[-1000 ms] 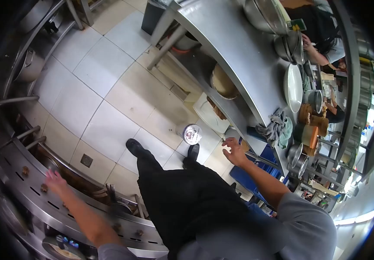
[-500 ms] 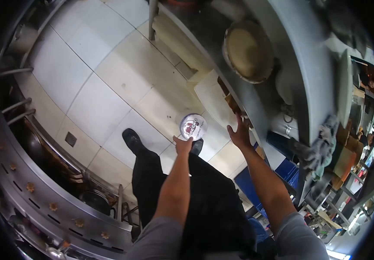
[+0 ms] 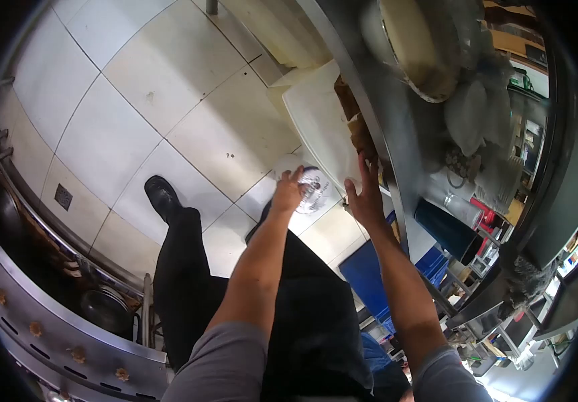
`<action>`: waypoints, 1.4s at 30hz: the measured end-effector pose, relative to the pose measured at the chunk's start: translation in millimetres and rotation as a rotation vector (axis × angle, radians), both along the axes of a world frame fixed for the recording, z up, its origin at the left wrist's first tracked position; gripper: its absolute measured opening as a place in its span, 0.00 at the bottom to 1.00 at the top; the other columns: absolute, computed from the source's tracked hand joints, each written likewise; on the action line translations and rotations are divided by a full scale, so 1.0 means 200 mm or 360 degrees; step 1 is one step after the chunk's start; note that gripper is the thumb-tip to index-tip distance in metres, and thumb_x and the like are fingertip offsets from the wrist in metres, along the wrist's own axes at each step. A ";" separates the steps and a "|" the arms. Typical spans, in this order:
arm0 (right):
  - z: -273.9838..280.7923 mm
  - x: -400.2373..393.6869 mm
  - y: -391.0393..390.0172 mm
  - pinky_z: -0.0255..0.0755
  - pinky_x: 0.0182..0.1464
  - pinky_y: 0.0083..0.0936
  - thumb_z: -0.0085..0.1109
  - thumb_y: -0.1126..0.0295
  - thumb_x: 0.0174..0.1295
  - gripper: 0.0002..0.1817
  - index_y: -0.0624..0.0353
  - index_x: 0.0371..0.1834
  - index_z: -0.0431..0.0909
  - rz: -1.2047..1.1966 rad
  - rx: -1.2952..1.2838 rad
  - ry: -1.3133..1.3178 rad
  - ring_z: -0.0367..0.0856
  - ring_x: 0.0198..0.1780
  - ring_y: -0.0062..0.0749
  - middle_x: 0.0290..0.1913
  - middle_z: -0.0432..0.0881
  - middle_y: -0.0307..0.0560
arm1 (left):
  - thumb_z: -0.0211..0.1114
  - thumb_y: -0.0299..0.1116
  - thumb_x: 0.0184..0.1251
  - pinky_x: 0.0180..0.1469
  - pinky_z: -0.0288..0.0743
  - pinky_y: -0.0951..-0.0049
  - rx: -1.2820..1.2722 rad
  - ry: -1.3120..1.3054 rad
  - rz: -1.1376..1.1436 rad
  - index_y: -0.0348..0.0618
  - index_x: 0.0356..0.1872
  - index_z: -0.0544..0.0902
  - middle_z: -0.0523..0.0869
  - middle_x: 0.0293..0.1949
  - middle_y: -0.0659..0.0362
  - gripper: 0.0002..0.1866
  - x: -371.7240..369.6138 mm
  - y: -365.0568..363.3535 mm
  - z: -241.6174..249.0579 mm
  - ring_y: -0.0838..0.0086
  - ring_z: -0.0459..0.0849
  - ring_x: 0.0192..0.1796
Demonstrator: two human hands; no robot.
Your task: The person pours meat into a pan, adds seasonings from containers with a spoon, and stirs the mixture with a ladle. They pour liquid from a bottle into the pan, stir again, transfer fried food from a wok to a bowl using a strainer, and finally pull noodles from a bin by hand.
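Note:
My left hand [image 3: 290, 190] grips the near edge of a round white tub [image 3: 313, 190] with dark printing on its face, its fingers curled over the rim. A pale, translucent part of it shows beyond my fingertips. The tub is over the tiled floor, by my right foot. To the right, my right hand [image 3: 367, 194] holds nothing, with thumb and fingers apart. Its fingertips reach up beside a brown item [image 3: 361, 134] tucked under the counter's edge. A large white plastic container [image 3: 316, 114] stands between that item and the floor.
A steel counter [image 3: 386, 144] runs along the right, bearing a large bowl with pale contents [image 3: 413, 47] and a dark green container [image 3: 446, 230]. Blue crates [image 3: 369, 275] sit below it. On the left are a stove front [image 3: 54, 321] and a pan [image 3: 104, 308].
My view has shifted toward the counter. My left hand has moved up over the tub's edge, and the tub has turned slightly rightward. My right hand stays open beside the counter.

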State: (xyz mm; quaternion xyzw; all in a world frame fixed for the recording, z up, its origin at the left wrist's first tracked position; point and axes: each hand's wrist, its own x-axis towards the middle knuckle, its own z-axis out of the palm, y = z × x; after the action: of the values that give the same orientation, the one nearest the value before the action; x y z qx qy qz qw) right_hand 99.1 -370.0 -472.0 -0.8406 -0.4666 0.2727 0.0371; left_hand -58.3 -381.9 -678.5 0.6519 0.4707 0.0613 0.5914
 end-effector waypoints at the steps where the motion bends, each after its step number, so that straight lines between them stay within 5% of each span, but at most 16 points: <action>1: 0.00 0.00 -0.01 0.51 0.75 0.48 0.55 0.65 0.66 0.40 0.49 0.79 0.47 0.0006 0.0007 -0.0024 0.45 0.77 0.67 0.76 0.44 0.72 | 0.68 0.35 0.62 0.53 0.79 0.52 -0.0061 -0.0005 -0.0007 0.55 0.70 0.68 0.72 0.60 0.34 0.33 0.05 -0.08 -0.02 0.39 0.80 0.54; 6: -0.01 -0.02 -0.01 0.52 0.75 0.49 0.54 0.61 0.69 0.38 0.51 0.79 0.47 0.0022 -0.0037 -0.0104 0.45 0.77 0.70 0.76 0.46 0.74 | 0.67 0.36 0.65 0.62 0.72 0.53 -0.0386 -0.0048 -0.0017 0.45 0.70 0.67 0.72 0.61 0.34 0.33 0.18 -0.26 -0.10 0.39 0.75 0.61; 8: -0.04 0.00 -0.05 0.51 0.75 0.46 0.53 0.61 0.70 0.37 0.51 0.79 0.47 0.0050 -0.0006 -0.0105 0.45 0.77 0.67 0.76 0.45 0.73 | 0.60 0.47 0.71 0.60 0.72 0.56 -0.0329 -0.0319 0.0619 0.43 0.67 0.69 0.78 0.58 0.44 0.28 0.19 -0.11 -0.02 0.48 0.77 0.60; 9: -0.06 0.01 -0.05 0.50 0.75 0.44 0.51 0.60 0.71 0.37 0.50 0.79 0.47 0.0083 0.0044 -0.0109 0.45 0.78 0.63 0.77 0.45 0.72 | 0.60 0.47 0.71 0.60 0.72 0.56 -0.0315 -0.0311 0.0613 0.43 0.67 0.69 0.78 0.58 0.44 0.28 0.17 0.06 0.10 0.48 0.77 0.60; 11: -0.08 0.00 -0.04 0.50 0.75 0.44 0.50 0.58 0.72 0.36 0.51 0.79 0.47 0.0006 0.0059 -0.0109 0.45 0.78 0.63 0.76 0.47 0.71 | 0.46 0.55 0.78 0.60 0.69 0.61 -0.1516 -0.1105 0.1427 0.43 0.63 0.72 0.80 0.55 0.53 0.27 0.11 0.39 0.42 0.64 0.77 0.58; 14: -0.08 -0.03 -0.01 0.48 0.76 0.44 0.48 0.53 0.73 0.36 0.54 0.79 0.47 -0.0122 0.0030 -0.0151 0.46 0.78 0.63 0.76 0.49 0.69 | 0.36 0.61 0.78 0.58 0.68 0.62 -0.1632 -0.0929 0.1300 0.47 0.60 0.74 0.81 0.53 0.57 0.31 0.12 0.59 0.54 0.68 0.78 0.54; 17: -0.11 -0.08 0.05 0.47 0.76 0.46 0.49 0.50 0.71 0.39 0.59 0.78 0.47 -0.0254 0.0029 -0.0256 0.48 0.76 0.66 0.75 0.51 0.71 | 0.37 0.60 0.78 0.57 0.69 0.64 -0.1861 -0.0991 0.1244 0.46 0.56 0.75 0.81 0.50 0.58 0.30 0.12 0.60 0.43 0.70 0.78 0.52; 21: -0.17 -0.07 0.06 0.46 0.76 0.47 0.52 0.46 0.68 0.44 0.64 0.77 0.48 -0.0308 0.0033 -0.0445 0.50 0.75 0.69 0.73 0.54 0.73 | 0.39 0.60 0.77 0.49 0.73 0.69 -0.1730 -0.0717 0.1366 0.44 0.55 0.75 0.81 0.50 0.57 0.30 0.07 0.57 0.50 0.70 0.78 0.51; 23: -0.14 -0.08 0.07 0.48 0.75 0.47 0.53 0.45 0.68 0.44 0.66 0.76 0.51 -0.0338 0.0056 -0.0435 0.53 0.74 0.68 0.72 0.57 0.73 | 0.41 0.57 0.78 0.50 0.75 0.68 -0.1617 -0.0606 0.1787 0.43 0.57 0.75 0.82 0.49 0.57 0.28 -0.08 0.44 0.39 0.69 0.80 0.50; 25: -0.15 -0.06 0.08 0.51 0.74 0.46 0.53 0.44 0.67 0.44 0.67 0.75 0.53 -0.0370 0.0089 -0.0412 0.55 0.73 0.68 0.71 0.60 0.73 | 0.44 0.55 0.78 0.53 0.76 0.66 -0.1607 -0.0628 0.2019 0.41 0.61 0.74 0.83 0.50 0.57 0.28 -0.31 0.29 0.29 0.67 0.82 0.50; 27: -0.20 0.01 0.04 0.55 0.73 0.45 0.55 0.43 0.66 0.43 0.70 0.71 0.59 -0.0308 0.0100 -0.0455 0.62 0.70 0.66 0.68 0.65 0.73 | 0.49 0.52 0.77 0.49 0.78 0.71 -0.1540 -0.0998 0.2227 0.41 0.59 0.75 0.83 0.47 0.58 0.25 -0.50 0.25 0.48 0.70 0.84 0.47; 34: -0.17 0.11 0.07 0.60 0.69 0.43 0.49 0.39 0.67 0.40 0.63 0.70 0.63 -0.0542 -0.0014 -0.0231 0.68 0.66 0.63 0.65 0.71 0.67 | 0.52 0.40 0.75 0.43 0.78 0.73 -0.1394 -0.0618 0.1720 0.48 0.59 0.75 0.81 0.51 0.62 0.17 -0.84 0.17 0.50 0.73 0.81 0.49; 36: -0.19 0.10 0.05 0.60 0.70 0.42 0.51 0.42 0.68 0.39 0.63 0.70 0.63 -0.0544 0.0040 -0.0268 0.68 0.67 0.63 0.65 0.71 0.67 | 0.56 0.42 0.72 0.57 0.69 0.62 -0.1478 -0.0461 0.1704 0.50 0.60 0.75 0.79 0.56 0.62 0.19 -0.86 0.21 0.53 0.71 0.76 0.59; 38: -0.20 0.07 0.05 0.60 0.70 0.41 0.53 0.45 0.68 0.37 0.63 0.70 0.63 -0.0542 0.0094 -0.0304 0.67 0.67 0.63 0.65 0.71 0.67 | 0.55 0.44 0.73 0.58 0.69 0.61 -0.1514 -0.0433 0.1755 0.52 0.60 0.75 0.79 0.56 0.62 0.19 -0.87 0.27 0.57 0.71 0.76 0.59; 40: -0.18 -0.04 0.05 0.55 0.71 0.51 0.52 0.46 0.67 0.37 0.61 0.71 0.62 -0.0531 0.0371 -0.0624 0.59 0.72 0.63 0.70 0.63 0.66 | 0.55 0.45 0.73 0.58 0.68 0.60 -0.1548 -0.0399 0.1809 0.53 0.60 0.75 0.79 0.56 0.63 0.19 -0.86 0.34 0.61 0.72 0.75 0.60; 42: -0.12 -0.18 0.03 0.53 0.72 0.51 0.54 0.50 0.67 0.35 0.61 0.70 0.63 -0.0505 0.0445 -0.0575 0.56 0.73 0.62 0.72 0.61 0.66 | 0.53 0.40 0.75 0.45 0.75 0.72 -0.1463 -0.0218 0.2093 0.50 0.57 0.76 0.81 0.51 0.60 0.15 -0.85 0.39 0.64 0.71 0.81 0.51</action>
State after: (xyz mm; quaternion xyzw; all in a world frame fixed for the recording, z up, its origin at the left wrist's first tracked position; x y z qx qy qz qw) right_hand 63.2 -364.8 -496.8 -0.9248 -0.3613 0.0422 0.1112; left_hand -227.4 -303.3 -549.8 -0.0726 0.6990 0.2367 0.6709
